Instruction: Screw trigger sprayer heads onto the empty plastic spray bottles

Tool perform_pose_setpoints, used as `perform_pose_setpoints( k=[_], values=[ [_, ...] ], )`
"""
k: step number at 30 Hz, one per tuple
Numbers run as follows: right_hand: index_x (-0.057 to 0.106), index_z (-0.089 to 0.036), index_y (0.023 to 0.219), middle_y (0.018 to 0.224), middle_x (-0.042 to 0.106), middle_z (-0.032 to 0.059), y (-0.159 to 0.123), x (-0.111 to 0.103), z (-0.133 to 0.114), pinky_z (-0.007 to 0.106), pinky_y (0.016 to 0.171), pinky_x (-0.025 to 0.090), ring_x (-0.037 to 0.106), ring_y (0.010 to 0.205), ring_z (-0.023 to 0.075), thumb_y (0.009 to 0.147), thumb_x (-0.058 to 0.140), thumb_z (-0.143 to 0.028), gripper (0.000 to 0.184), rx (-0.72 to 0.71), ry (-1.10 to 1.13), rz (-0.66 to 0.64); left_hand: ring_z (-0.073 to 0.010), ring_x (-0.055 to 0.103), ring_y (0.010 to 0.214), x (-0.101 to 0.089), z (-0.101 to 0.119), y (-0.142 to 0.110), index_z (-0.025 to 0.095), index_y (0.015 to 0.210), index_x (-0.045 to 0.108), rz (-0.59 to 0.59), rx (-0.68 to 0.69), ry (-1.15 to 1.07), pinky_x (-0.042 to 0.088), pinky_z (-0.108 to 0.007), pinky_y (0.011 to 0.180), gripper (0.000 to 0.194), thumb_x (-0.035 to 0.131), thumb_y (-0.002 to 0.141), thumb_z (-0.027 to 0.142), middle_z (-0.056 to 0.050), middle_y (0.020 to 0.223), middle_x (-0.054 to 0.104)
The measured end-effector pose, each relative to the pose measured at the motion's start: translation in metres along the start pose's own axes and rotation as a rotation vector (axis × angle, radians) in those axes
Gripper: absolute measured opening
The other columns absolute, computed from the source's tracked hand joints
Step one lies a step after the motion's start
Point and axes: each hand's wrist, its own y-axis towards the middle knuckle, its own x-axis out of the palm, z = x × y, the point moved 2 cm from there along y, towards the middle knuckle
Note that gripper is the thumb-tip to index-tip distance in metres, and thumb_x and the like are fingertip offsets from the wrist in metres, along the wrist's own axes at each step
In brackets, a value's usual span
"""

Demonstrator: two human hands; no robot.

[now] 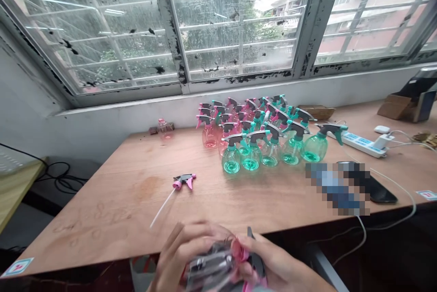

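- Because both hands are curled tightly round a grey-and-pink plastic trigger sprayer (213, 269), low over the table's near edge, a slip of the fingers could send it to the floor; blur hides how firm the hold is.
- The left hand (180, 255) wraps one side of the sprayer and the right hand (278, 262) the other, both closed on it rather than spread.
- A loose pink-and-grey trigger head (184, 182) with a thin white dip tube lies on its side, where a swinging forearm could knock it.
- Round translucent green and pink plastic spray bottles (251, 158) stand tightly packed, so one bump at the front row could topple several.
- A white power strip (362, 144) sits near a black smartphone (382, 194); any liquid spilled there would be a risk.
- Underneath is a stained, pale plywood tabletop (102, 224), pushed against a white wall (112, 135).
- Above it, a rain-streaked barred window (239, 23) with a black-blotched frame looks out on a pink apartment building (375, 5).
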Motion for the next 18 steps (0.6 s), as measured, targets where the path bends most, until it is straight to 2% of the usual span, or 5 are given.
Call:
perform_pose_setpoints(
  k=[3, 6, 9, 14, 18],
  values=[
    [0.064, -0.014, 0.077, 0.052, 0.064, -0.0015, 0.0, -0.005, -0.018, 0.023, 0.063, 0.052, 0.065, 0.054, 0.0125, 0.086, 0.078, -0.05, 0.04, -0.105, -0.105, 0.131, -0.0307, 0.069, 0.107, -0.003, -0.009, 0.005, 0.024, 0.124, 0.061, -0.189, -0.051, 0.227, 0.056, -0.04, 0.093, 0.046, 0.079, 0.084, 0.039, -0.012, 0.118, 0.073],
    [0.067, -0.013, 0.082, 0.065, 0.072, 0.0044, -0.009, 0.002, -0.041, 0.023, 0.062, 0.05, 0.067, 0.064, 0.0153, 0.092, 0.07, -0.051, 0.04, -0.183, -0.25, 0.09, -0.0346, 0.063, 0.121, -0.006, -0.02, 0.004, 0.027, 0.133, 0.059, -0.228, -0.055, 0.417, 0.05, -0.043, 0.102, 0.063, 0.082, 0.079, 0.049, -0.011, 0.13, 0.068],
    [0.074, -0.013, 0.096, 0.083, 0.077, 0.0099, -0.024, 0.014, -0.061, 0.035, 0.08, 0.053, 0.071, 0.079, 0.0227, 0.097, 0.061, -0.054, 0.044, -0.296, -0.358, 0.048, -0.0366, 0.053, 0.135, -0.001, -0.032, -0.001, 0.028, 0.141, 0.057, -0.239, -0.076, 0.512, 0.04, -0.046, 0.114, 0.061, 0.078, 0.085, 0.039, -0.009, 0.138, 0.065],
    [0.065, -0.022, 0.134, 0.135, 0.068, 0.0157, -0.036, 0.013, -0.072, 0.05, 0.104, 0.045, 0.059, 0.126, 0.0337, 0.094, 0.045, -0.074, 0.068, -0.378, -0.4, -0.095, -0.0357, 0.052, 0.135, 0.017, -0.078, 0.007, 0.03, 0.134, 0.063, 0.024, -0.455, 0.076, 0.031, -0.053, 0.121, 0.062, 0.084, 0.076, 0.026, -0.008, 0.138, 0.065],
    [0.066, -0.025, 0.133, 0.14, 0.065, 0.0141, -0.024, -0.012, -0.074, 0.054, 0.11, 0.041, 0.054, 0.132, 0.0339, 0.099, 0.044, -0.065, 0.057, -0.468, -0.454, 0.031, -0.0317, 0.058, 0.129, 0.032, -0.148, 0.035, 0.024, 0.139, 0.05, 0.195, -0.658, -0.037, 0.05, -0.049, 0.107, 0.061, 0.076, 0.084, 0.028, -0.014, 0.138, 0.061]
  ],
)
